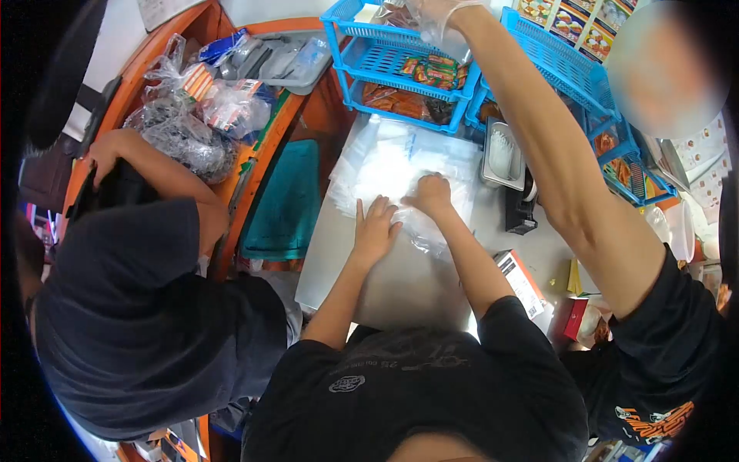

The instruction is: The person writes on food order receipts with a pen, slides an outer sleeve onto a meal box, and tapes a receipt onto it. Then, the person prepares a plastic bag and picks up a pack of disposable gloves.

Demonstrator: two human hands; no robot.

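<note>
A spread of clear plastic bags (392, 165) lies on the metal table in front of me, glare whitening its middle. Resting on the lower left of the bags is my left hand (375, 231), its fingers stretched out and apart. My right hand (431, 194) is on the bags a little further up and to the right. Its fingers are curled down against the plastic; whether a bag edge is pinched in them is hidden.
Blue stacked baskets (400, 63) with packets stand behind the bags. A metal container (503, 154) and a black tape dispenser (522, 208) are to the right. One co-worker's arm (539, 131) reaches across to the baskets; another person (154, 308) is at left beside an orange shelf (260, 150).
</note>
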